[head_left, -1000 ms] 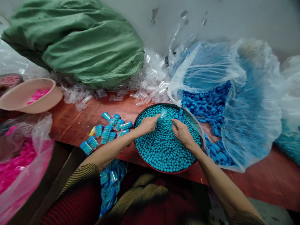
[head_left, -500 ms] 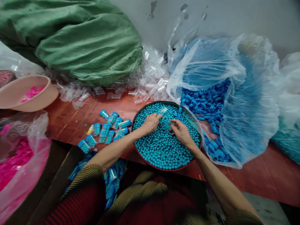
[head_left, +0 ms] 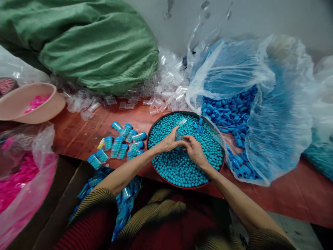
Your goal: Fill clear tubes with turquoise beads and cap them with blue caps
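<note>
A round tray (head_left: 166, 179) full of turquoise beads (head_left: 182, 170) stands in front of me. Over its middle, my left hand (head_left: 168, 141) grips a small clear plastic container (head_left: 178, 136) between thumb and fingers. My right hand (head_left: 195, 151) meets it from the other side, its bent fingertips close to the container and partly hidden; whether they hold anything is unclear. On the beads beyond my hands lie another clear container (head_left: 182, 122) and a few blue caps (head_left: 199, 127).
Filled, blue-capped containers (head_left: 117, 143) lie left of the tray. Loose clear containers (head_left: 166, 93) are heaped behind, beside a green sack (head_left: 101, 45). A plastic bag (head_left: 278, 132) spills blue caps at right. A beige bowl (head_left: 49, 107) and a bag of pink pieces (head_left: 20, 180) are at left.
My hands have come together over the tray. The clear container now shows in my left hand, and the right fingers have moved left to meet it.
</note>
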Motion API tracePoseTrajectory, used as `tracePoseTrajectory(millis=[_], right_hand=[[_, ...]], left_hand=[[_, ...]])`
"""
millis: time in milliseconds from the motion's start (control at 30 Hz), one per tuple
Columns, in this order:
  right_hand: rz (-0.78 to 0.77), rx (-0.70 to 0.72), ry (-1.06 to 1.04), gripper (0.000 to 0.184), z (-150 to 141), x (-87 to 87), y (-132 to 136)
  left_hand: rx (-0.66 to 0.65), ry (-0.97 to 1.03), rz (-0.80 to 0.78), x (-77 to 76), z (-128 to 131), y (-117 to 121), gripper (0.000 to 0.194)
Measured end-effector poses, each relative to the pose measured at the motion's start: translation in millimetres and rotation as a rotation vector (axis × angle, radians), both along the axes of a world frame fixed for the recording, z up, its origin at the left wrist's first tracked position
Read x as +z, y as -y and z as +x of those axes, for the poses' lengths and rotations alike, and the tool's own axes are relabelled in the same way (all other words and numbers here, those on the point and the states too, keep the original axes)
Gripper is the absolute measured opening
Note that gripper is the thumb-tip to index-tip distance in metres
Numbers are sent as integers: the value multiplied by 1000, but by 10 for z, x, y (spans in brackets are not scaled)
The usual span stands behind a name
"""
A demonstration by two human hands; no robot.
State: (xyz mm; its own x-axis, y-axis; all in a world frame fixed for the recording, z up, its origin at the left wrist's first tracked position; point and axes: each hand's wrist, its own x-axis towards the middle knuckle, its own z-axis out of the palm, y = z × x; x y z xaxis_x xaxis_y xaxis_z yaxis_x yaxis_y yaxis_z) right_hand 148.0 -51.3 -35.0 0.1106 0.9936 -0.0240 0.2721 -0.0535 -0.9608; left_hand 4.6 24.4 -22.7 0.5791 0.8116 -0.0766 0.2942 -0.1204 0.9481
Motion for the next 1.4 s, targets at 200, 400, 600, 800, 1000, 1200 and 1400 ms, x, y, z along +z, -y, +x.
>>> tracePoseTrajectory(millis=[200,400,600,800,1000,1200,1400], right_hand=[[126,174,399,13,119,127,-52],[148,85,874,36,225,390,-743],[-70,239,1121,34,71,280,-1089],[189,451,655,24,223,121,-829],[93,566,503,34,343,108,-633],[86,196,316,55,279,79,-488],[186,139,122,76,-47,13,-528]], left_hand=[[-117,-274,238,-35,-21,104,63],[-132,-471,416,-39,-44,175,40],[-98,-446,480,-86,-89,216,42],[-79,-306,621,-243,-78,163,46],[-112,-262,615,-307,-34,144,58],[-137,-390,448,-150,27,104,92],[-186,-638,411,34,112,120,78]])
